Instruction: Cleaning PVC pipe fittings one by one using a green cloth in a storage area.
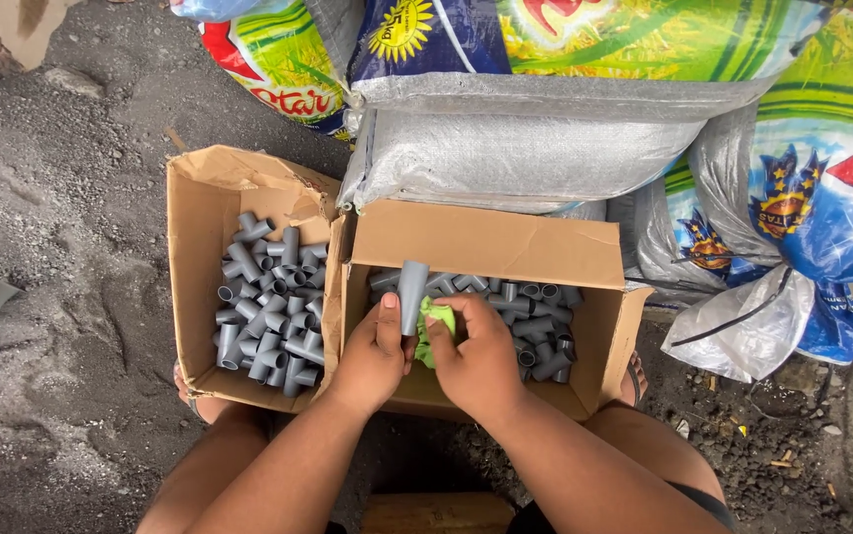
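Hands [372, 356] on grey fitting [411, 293], green cloth [436, 321], cardboard boxes [194, 257], sacks [525, 148] behind.

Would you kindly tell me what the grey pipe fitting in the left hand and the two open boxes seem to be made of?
The grey pipe fitting in the left hand looks like matte moulded plastic, probably PVC: smooth, uniform grey. The two open boxes look like plain brown corrugated cardboard, with creased, torn flaps.

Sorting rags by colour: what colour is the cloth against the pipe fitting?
Bright green cloth, in the right hand; head view.
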